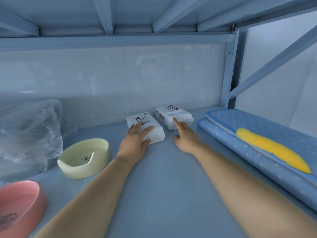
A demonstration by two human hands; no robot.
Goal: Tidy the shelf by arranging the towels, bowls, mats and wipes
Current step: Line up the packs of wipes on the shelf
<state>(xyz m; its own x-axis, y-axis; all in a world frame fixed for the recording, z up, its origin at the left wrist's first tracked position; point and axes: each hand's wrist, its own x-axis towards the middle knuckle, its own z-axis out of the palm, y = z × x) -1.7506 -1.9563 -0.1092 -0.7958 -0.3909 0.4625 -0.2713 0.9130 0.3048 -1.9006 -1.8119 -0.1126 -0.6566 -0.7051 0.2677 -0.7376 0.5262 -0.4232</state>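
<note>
Two white packs of wipes lie side by side near the back of the blue shelf (163,177). My left hand (137,140) lies flat on the left wipes pack (154,133), fingers spread over its top and thumb along its near edge. My right hand (185,136) reaches to the right wipes pack (173,115), index finger touching its near side, the other fingers relaxed. A pale yellow bowl (84,158) with a paw print stands left of my left arm. A pink bowl (20,208) sits at the front left corner. Folded blue dotted mats (257,140) with a yellow patch lie stacked at the right.
A crumpled clear plastic bag (29,133) fills the back left of the shelf. A white panel (120,79) closes the back. The shelf above hangs low overhead. A blue upright post (229,69) and diagonal brace (277,57) stand at the right.
</note>
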